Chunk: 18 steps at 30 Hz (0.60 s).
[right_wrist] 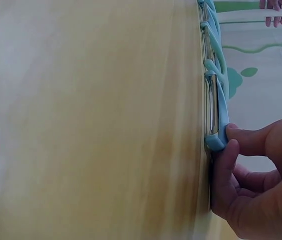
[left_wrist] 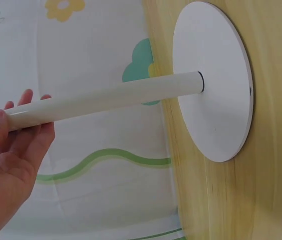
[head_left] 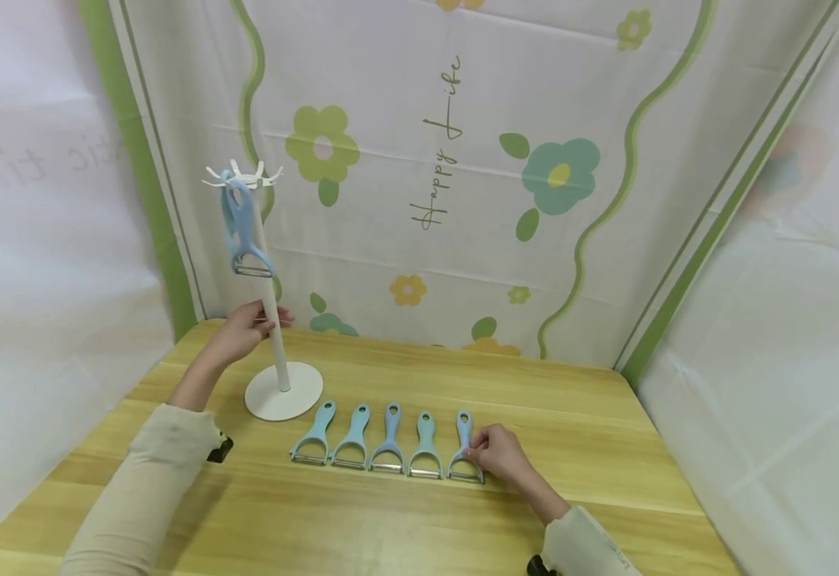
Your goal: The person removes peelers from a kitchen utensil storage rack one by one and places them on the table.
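While the left hand (head_left: 242, 330) grasps the white pole (head_left: 279, 360) of a stand at the left of the worktop (head_left: 361, 520), the right hand (head_left: 500, 454) pinches a light blue peeler (head_left: 464, 430) at the right end of a row. The left fingers curl round the pole, with the thumb at the near side and other fingertips reaching past it to the right. The right thumb and forefinger grip that peeler by the right side of its forked head, close to the blade; the right wrist view shows them meeting at its corner, though I cannot tell whether it is slightly lifted. To its left lie 4 more peelers, side by side, handles to the far side and blades to the near side: a green-blue peeler (head_left: 426, 433), a blue peeler (head_left: 392, 424), a pale blue peeler (head_left: 358, 424) and the leftmost peeler (head_left: 325, 416). The stand's round white base (head_left: 304, 394) sits flat on the worktop, just beyond the row's left end. At the top, white hooks (head_left: 248, 179) spread outward, and 2 hanging peelers (head_left: 243, 222) dangle there on the left, overlapping. Beyond the worktop's far edge hangs a white cloth (head_left: 390, 104) printed with flowers, wavy green lines and the words "Happy Life".
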Each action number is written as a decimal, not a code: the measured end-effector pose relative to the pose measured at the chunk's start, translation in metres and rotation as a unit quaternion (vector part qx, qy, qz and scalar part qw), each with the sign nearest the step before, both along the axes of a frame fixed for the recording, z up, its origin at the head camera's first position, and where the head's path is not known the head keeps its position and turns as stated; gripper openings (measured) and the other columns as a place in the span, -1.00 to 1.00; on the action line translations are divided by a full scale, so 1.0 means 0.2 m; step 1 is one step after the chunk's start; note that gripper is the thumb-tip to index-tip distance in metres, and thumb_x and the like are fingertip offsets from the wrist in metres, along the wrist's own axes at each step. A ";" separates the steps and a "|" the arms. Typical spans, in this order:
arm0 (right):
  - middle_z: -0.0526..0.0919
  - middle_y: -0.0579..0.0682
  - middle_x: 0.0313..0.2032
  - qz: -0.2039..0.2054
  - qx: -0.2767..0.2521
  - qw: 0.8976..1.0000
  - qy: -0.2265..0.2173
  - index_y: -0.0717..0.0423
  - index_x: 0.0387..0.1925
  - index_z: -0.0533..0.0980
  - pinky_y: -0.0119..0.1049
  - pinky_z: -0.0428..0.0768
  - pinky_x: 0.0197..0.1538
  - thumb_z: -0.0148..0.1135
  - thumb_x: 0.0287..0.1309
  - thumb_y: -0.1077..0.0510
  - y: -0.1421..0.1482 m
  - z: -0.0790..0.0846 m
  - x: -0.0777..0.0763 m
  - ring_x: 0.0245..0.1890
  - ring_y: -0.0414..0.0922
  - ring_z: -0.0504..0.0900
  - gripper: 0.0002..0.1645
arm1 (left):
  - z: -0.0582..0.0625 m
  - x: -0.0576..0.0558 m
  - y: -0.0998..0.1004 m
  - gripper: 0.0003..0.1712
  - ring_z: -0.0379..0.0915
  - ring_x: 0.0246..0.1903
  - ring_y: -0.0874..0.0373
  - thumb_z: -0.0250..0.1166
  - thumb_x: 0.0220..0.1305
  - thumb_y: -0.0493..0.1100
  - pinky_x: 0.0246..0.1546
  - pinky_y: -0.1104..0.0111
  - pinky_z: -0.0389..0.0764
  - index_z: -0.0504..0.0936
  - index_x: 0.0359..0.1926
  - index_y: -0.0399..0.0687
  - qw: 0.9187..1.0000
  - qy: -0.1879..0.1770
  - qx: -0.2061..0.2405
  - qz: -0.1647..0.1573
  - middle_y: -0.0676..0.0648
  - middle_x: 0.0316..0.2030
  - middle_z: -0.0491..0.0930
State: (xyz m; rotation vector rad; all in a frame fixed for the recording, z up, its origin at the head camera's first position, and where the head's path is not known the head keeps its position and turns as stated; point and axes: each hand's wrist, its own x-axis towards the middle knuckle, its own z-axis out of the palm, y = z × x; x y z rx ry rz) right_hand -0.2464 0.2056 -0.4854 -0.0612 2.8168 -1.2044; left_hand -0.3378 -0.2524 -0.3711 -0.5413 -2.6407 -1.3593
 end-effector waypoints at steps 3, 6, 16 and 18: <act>0.59 -0.04 -0.54 0.000 0.004 1.000 0.003 0.20 -0.45 0.59 -0.42 0.43 -0.49 0.44 0.07 0.27 0.01 0.00 -0.01 -0.53 -0.19 0.48 -0.86 | 0.00 -0.01 0.01 -0.73 0.56 0.06 -0.38 -0.03 0.48 -0.45 0.14 -0.07 0.57 0.43 0.10 -0.52 1.000 -0.003 0.008 0.011 -0.49 0.01 0.59; 0.58 -0.04 -0.51 0.002 0.010 1.000 0.006 0.19 -0.42 0.60 -0.42 0.42 -0.46 0.42 0.10 0.23 0.02 0.01 -0.01 -0.50 -0.18 0.47 -0.88 | -0.01 -0.01 0.02 -0.79 0.60 0.00 -0.34 -0.02 0.45 -0.47 0.11 -0.02 0.61 0.45 0.02 -0.50 0.999 -0.008 0.009 0.029 -0.48 -0.05 0.60; 0.56 -0.04 -0.47 0.005 0.021 0.999 0.037 0.15 -0.32 0.62 -0.40 0.40 -0.46 0.32 0.24 0.16 0.02 0.09 -0.06 -0.47 -0.17 0.45 -0.89 | -0.02 0.00 0.02 -0.80 0.63 -0.06 -0.32 0.04 0.44 -0.47 0.03 -0.01 0.65 0.51 -0.02 -0.49 0.998 0.019 -0.001 0.056 -0.47 -0.10 0.64; 0.58 -0.05 -0.45 0.017 0.016 0.999 0.044 0.15 -0.32 0.62 -0.39 0.42 -0.46 0.32 0.25 0.16 0.01 0.11 -0.06 -0.45 -0.17 0.47 -0.89 | -0.02 0.00 0.03 -0.80 0.64 -0.06 -0.31 0.05 0.43 -0.47 0.02 0.00 0.66 0.51 -0.01 -0.51 0.998 0.019 0.005 0.059 -0.47 -0.10 0.64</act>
